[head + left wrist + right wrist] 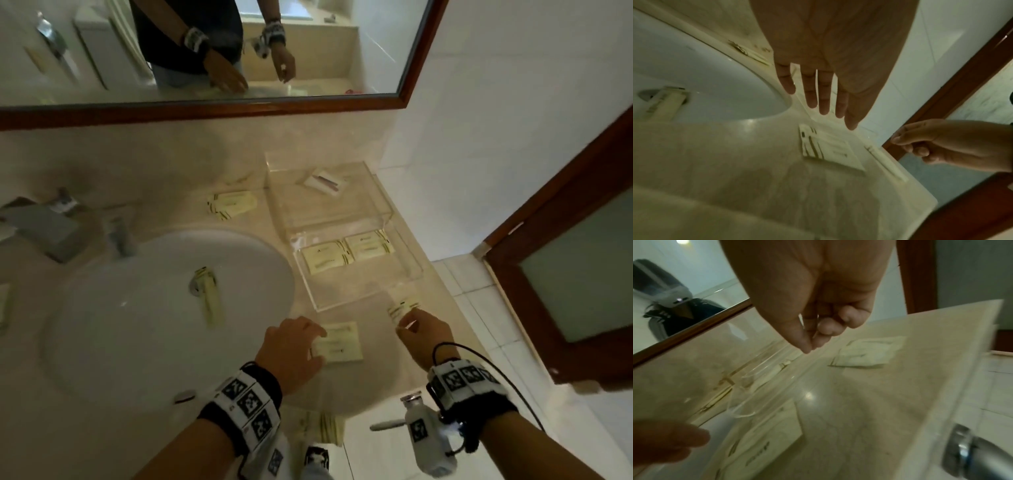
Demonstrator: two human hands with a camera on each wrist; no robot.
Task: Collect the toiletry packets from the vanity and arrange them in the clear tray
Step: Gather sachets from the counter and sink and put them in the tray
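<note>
the left hand (293, 346) covers the near packet's (342, 342) left edge. print on every packet is too blurred to read. whether the right hand (423, 330) touches the packet by the tray (404, 306) cannot be told. packets at the tabletop's front edge (323, 426) smear together.

Wood-framed mirror (239, 106), white basin (137, 325), beige marble counter (137, 164), frosted door (582, 274)

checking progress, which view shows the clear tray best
The head view: the clear acrylic tray shows whole beside the sink, with two pale yellow packets in it. The right wrist view catches only a blurred transparent edge; in the left wrist view I cannot make it out.
</note>
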